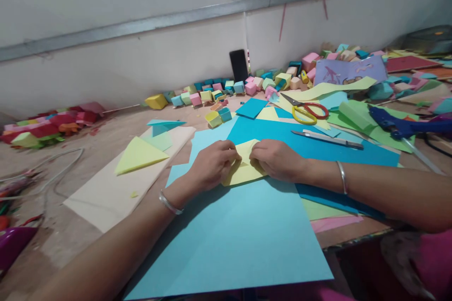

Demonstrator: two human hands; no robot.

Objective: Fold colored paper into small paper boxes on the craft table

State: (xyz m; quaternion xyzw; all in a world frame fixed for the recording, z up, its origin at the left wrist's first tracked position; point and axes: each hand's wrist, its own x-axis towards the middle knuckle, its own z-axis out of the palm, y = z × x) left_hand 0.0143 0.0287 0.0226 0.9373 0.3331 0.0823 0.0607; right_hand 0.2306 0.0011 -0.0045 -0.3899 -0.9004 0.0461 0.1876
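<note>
A piece of yellow paper (243, 178) with folds in it lies over light blue sheets (233, 240) in front of me. My left hand (216, 162) pinches its left side, fingers curled on the paper. At its right side my right hand (277, 159) is closed on the same paper, fingertips a short gap from the left ones. Part of the paper is hidden under both hands. Beneath and to the right spreads a darker blue sheet (261, 134). Left of my hands, a folded yellow paper triangle (139, 157) rests on a pale sheet (106, 204).
Scissors (305, 109) with red and yellow handles and a craft knife (328, 140) lie right of my hands. A blue glue gun (406, 124) is farther right. Small paper boxes (215, 95) line the wall near a phone (239, 65). A cord (63, 155) runs at left.
</note>
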